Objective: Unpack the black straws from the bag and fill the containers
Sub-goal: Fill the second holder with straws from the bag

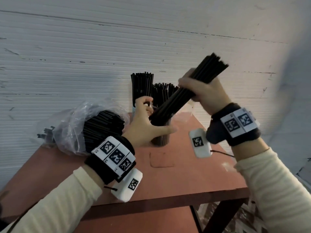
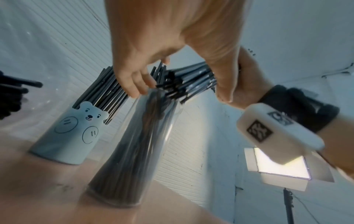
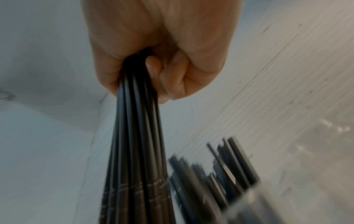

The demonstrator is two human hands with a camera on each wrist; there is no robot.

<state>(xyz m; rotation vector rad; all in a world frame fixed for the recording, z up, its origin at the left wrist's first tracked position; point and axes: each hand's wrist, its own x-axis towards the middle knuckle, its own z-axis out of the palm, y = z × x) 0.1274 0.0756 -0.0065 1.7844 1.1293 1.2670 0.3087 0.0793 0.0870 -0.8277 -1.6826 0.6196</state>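
My right hand [image 1: 191, 88] [image 3: 151, 71] grips a tilted bundle of black straws [image 1: 185, 91] [image 3: 138, 144] in a fist. The bundle's lower end hangs at the mouth of a clear container [image 1: 159, 140] [image 2: 134, 151] that holds several straws. My left hand [image 1: 159, 115] [image 2: 178, 91] is spread at that rim, with fingers [image 2: 134, 87] on one side and thumb on the other. A pale blue bear container [image 2: 70, 133] stands behind, full of straws [image 1: 142, 84]. The clear plastic bag [image 1: 80, 125] lies at the left with many straws inside.
All stands on a reddish-brown table [image 1: 168, 179] pushed against a white ribbed wall [image 1: 101, 47]. A few loose straws [image 1: 45, 133] lie beyond the bag at the table's far left. A lit light panel [image 2: 281, 165] on a stand is off to the right.
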